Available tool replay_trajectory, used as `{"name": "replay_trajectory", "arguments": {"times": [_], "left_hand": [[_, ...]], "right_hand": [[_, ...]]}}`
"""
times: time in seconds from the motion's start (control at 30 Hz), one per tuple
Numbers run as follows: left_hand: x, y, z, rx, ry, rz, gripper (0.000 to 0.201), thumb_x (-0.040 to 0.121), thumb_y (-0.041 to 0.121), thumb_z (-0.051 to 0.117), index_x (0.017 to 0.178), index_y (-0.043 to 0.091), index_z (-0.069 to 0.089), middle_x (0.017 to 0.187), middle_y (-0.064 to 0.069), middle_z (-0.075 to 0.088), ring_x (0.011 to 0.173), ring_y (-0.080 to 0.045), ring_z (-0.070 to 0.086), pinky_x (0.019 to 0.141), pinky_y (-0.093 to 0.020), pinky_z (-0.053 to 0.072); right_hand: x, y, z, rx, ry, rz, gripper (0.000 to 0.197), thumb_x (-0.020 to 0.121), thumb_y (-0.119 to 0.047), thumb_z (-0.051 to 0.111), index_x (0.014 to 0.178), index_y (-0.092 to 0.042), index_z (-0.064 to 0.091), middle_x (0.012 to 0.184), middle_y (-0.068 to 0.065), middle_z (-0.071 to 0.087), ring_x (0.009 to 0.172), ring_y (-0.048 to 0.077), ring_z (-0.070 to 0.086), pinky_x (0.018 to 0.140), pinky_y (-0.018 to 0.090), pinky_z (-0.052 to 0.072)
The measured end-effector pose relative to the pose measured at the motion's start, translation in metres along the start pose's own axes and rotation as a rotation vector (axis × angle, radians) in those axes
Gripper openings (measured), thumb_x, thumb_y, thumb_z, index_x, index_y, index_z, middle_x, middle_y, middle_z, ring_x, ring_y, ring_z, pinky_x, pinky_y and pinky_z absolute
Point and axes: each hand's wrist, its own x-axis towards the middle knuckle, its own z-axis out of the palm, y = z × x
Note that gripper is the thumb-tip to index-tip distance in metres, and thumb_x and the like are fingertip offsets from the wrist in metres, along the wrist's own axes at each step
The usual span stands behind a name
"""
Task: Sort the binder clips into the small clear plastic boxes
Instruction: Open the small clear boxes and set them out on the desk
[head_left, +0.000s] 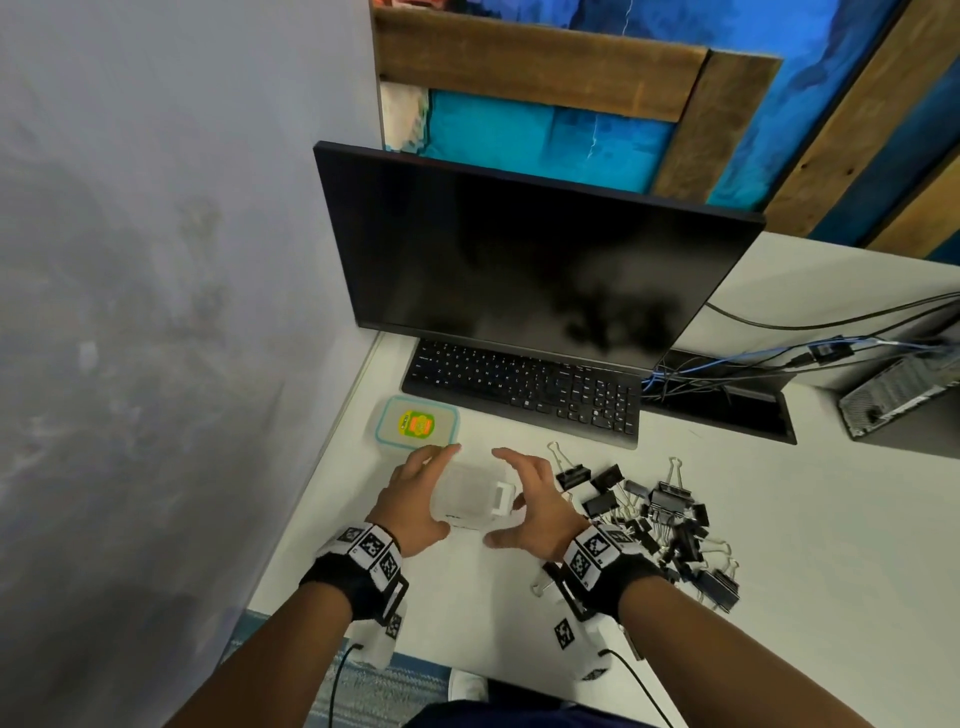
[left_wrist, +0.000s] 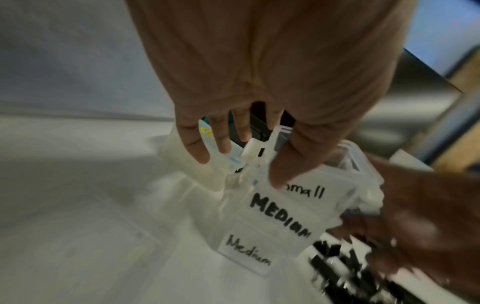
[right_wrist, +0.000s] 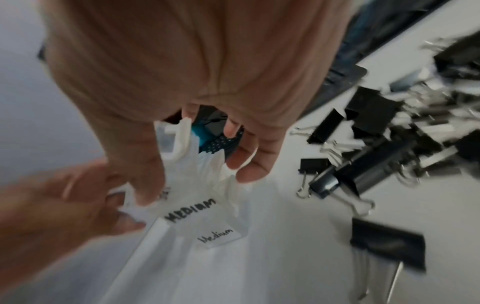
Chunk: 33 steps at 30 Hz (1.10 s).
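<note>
A stack of small clear plastic boxes (head_left: 467, 493) stands on the white desk, with handwritten labels "small", "MEDIUM" and "Medium" (left_wrist: 280, 218). My left hand (head_left: 410, 493) grips the stack from the left: the thumb presses on the top box and the fingers curl over its far side. From the right, my right hand (head_left: 535, 499) cups the stack (right_wrist: 197, 209), with its thumb against the near side and its fingers arched by the white latch. A pile of black binder clips (head_left: 660, 519) of mixed sizes lies just right of my right hand and shows again in the right wrist view (right_wrist: 376, 144). Both wrist views are blurred.
A lidded container with a teal rim and a yellow sticker (head_left: 415, 426) sits just behind the boxes. A black keyboard (head_left: 524, 389) and a dark monitor (head_left: 519, 260) stand beyond it. Cables (head_left: 779, 358) run at the back right. A grey partition wall (head_left: 156, 312) borders the desk's left edge.
</note>
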Motion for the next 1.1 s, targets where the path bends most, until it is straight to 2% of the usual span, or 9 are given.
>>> {"name": "replay_trajectory", "arguments": {"times": [0.1,0.17,0.23,0.33,0.43,0.53,0.7,0.9,1.1], "left_hand": [[0.000,0.007,-0.001,0.197,0.065,0.074,0.081,0.069,0.033,0.077,0.138,0.040,0.034,0.149,0.013,0.019,0.132,-0.016,0.027,0.106,-0.041,0.031],[-0.003,0.011,-0.005,0.176,0.139,0.132,0.071,0.067,0.035,0.077,0.128,0.039,0.042,0.141,0.016,0.025,0.127,-0.014,0.031,0.103,-0.037,0.030],[-0.009,0.013,-0.011,0.134,0.149,0.197,0.067,0.063,0.037,0.078,0.122,0.036,0.046,0.128,0.016,0.034,0.117,-0.010,0.037,0.099,-0.033,0.034],[-0.024,0.008,-0.018,0.036,0.036,0.251,0.068,0.059,0.046,0.081,0.119,0.031,0.052,0.114,0.019,0.044,0.105,-0.002,0.045,0.095,-0.024,0.041],[-0.039,-0.010,-0.011,0.143,-0.040,0.284,0.069,0.058,0.053,0.078,0.120,0.034,0.053,0.112,0.023,0.045,0.101,0.000,0.046,0.094,-0.023,0.039],[-0.044,-0.027,0.006,0.161,-0.134,0.227,0.071,0.061,0.048,0.078,0.125,0.032,0.052,0.117,0.018,0.047,0.107,-0.005,0.048,0.098,-0.024,0.040],[-0.037,-0.037,0.035,0.421,-0.226,0.077,0.079,0.074,0.047,0.072,0.141,0.032,0.034,0.138,0.011,0.039,0.126,-0.014,0.042,0.103,-0.032,0.034],[-0.034,-0.038,0.039,0.476,-0.189,0.014,0.098,0.062,0.056,0.075,0.143,0.032,0.025,0.140,0.009,0.032,0.130,-0.015,0.034,0.103,-0.037,0.027],[-0.025,-0.030,0.006,0.075,-0.007,-0.062,0.045,0.083,0.023,0.065,0.122,0.025,0.044,0.124,0.005,0.040,0.110,-0.016,0.050,0.095,-0.032,0.043]], "right_hand": [[0.005,0.000,0.004,-0.075,0.092,-0.151,0.076,0.065,-0.015,0.088,0.133,-0.020,0.054,0.121,-0.003,0.036,0.097,-0.002,0.049,0.089,0.016,0.046],[0.004,-0.003,0.002,-0.059,0.106,-0.190,0.070,0.065,-0.013,0.087,0.129,-0.017,0.058,0.116,-0.002,0.042,0.102,-0.002,0.047,0.091,0.007,0.038],[-0.001,-0.004,-0.004,-0.026,0.061,-0.178,0.074,0.064,-0.013,0.087,0.131,-0.022,0.055,0.117,-0.001,0.044,0.105,-0.003,0.047,0.089,0.002,0.035],[-0.010,0.003,-0.015,-0.086,-0.099,-0.108,0.087,0.066,-0.013,0.084,0.137,-0.041,0.041,0.119,-0.006,0.039,0.098,0.003,0.049,0.082,0.009,0.043],[-0.015,0.012,-0.017,-0.173,-0.230,-0.060,0.091,0.069,-0.005,0.075,0.140,-0.044,0.034,0.121,-0.007,0.034,0.089,0.003,0.045,0.073,0.010,0.043],[-0.014,0.013,-0.008,-0.266,-0.168,-0.088,0.094,0.070,-0.011,0.077,0.144,-0.041,0.029,0.124,-0.008,0.027,0.099,0.005,0.046,0.079,0.010,0.043],[0.000,0.002,0.008,-0.381,-0.056,-0.094,0.104,0.072,-0.038,0.082,0.153,-0.030,0.017,0.148,-0.007,0.016,0.129,0.024,0.035,0.107,0.040,0.041],[0.012,-0.001,0.004,-0.481,-0.059,-0.015,0.073,0.088,-0.036,0.069,0.149,-0.020,0.032,0.146,0.001,0.042,0.131,0.023,0.042,0.108,0.037,0.039],[0.015,0.002,0.001,-0.402,-0.070,0.046,0.083,0.083,-0.030,0.074,0.152,-0.021,0.028,0.144,0.003,0.041,0.128,0.021,0.048,0.105,0.033,0.043]]}}
